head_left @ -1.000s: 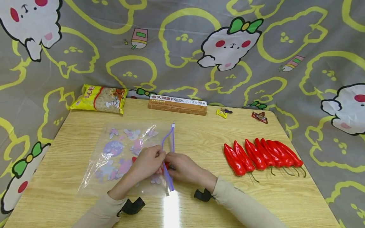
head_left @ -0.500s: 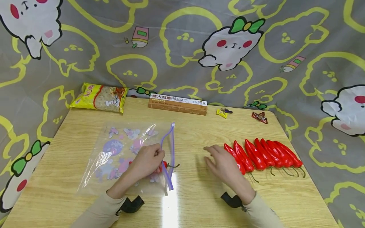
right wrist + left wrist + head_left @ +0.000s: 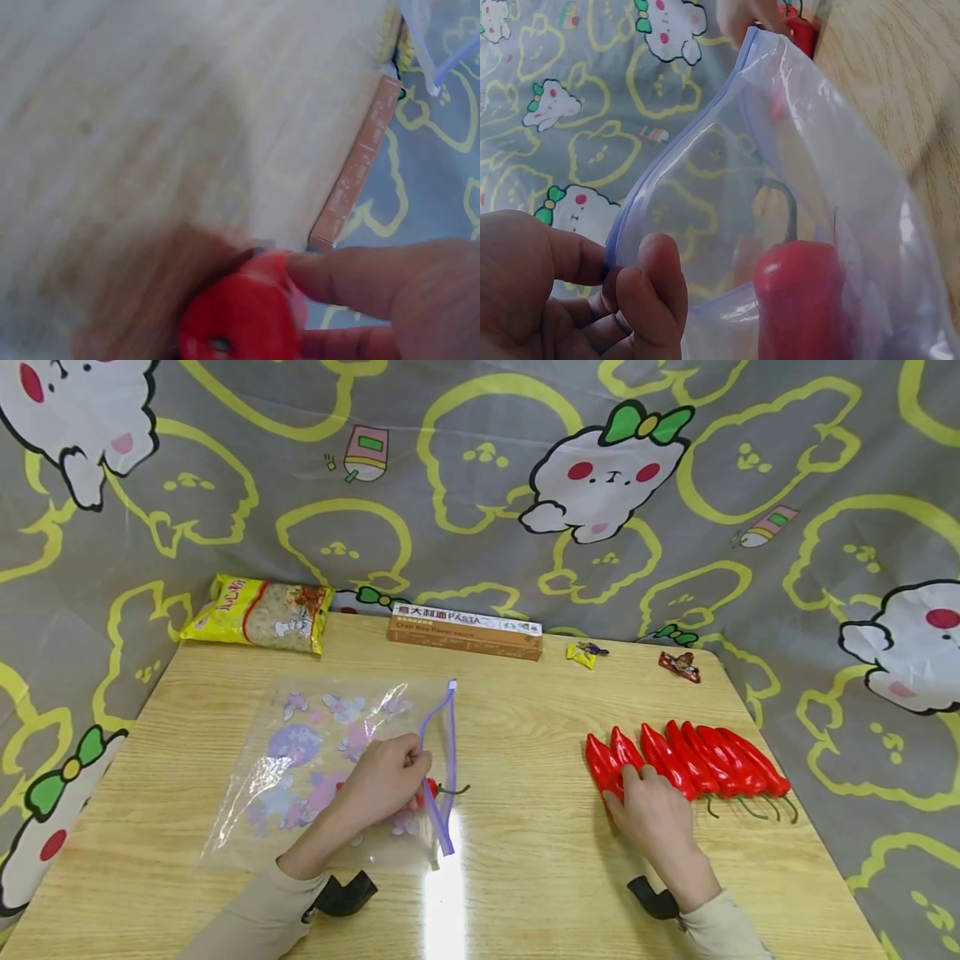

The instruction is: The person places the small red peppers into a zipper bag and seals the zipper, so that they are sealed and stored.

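Note:
My left hand (image 3: 386, 781) pinches the purple zip edge of a clear printed zip bag (image 3: 294, 745), holding its mouth apart. Inside the bag, near the mouth, lies a red pepper (image 3: 799, 300) with its green stem pointing out toward the opening. On the right, my right hand (image 3: 651, 814) reaches over the left end of a row of glossy red peppers (image 3: 701, 760). Its thumb and fingers close around a red pepper (image 3: 240, 319), whose stem end faces the right wrist camera. The hand partly covers the leftmost peppers in the head view.
A yellow food packet (image 3: 258, 614) lies at the back left of the wooden table (image 3: 517, 860). Beside it stands a brown and white pasta box (image 3: 465, 631). Small wrapped sweets (image 3: 583, 653) and a red-brown wrapper (image 3: 679, 667) lie at the back right, before a patterned cloth.
My right hand has left the bag's mouth and moved right to the row of peppers. The left hand has stayed on the bag's edge; the stem of the pepper inside came into view.

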`<action>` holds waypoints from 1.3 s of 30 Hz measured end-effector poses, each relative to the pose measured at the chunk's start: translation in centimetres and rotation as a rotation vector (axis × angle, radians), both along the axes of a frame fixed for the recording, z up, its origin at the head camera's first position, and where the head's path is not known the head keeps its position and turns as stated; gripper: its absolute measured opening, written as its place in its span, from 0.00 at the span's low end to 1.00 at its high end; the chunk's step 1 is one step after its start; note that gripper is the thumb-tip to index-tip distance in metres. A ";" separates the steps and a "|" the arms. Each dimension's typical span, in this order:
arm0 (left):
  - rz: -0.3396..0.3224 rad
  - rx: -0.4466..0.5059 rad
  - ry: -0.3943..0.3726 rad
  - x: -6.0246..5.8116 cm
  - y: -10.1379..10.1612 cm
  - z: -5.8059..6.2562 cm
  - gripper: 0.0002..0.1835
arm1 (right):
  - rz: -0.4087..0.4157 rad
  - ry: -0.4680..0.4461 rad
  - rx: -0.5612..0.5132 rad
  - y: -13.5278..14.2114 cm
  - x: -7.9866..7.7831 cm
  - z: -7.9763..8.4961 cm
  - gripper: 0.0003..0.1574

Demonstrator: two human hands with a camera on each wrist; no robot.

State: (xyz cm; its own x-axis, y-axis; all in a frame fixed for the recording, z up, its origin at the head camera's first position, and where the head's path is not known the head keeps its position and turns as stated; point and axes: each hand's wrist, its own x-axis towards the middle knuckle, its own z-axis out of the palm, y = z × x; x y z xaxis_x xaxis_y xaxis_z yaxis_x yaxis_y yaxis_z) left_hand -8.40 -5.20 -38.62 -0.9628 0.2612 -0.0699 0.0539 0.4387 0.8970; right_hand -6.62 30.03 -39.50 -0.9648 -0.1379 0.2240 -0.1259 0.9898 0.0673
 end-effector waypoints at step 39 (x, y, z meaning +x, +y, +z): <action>-0.022 -0.038 -0.019 0.0 0.5 0.1 0.13 | 0.635 -0.092 -0.190 -16.4 -5.1 -0.2 0.18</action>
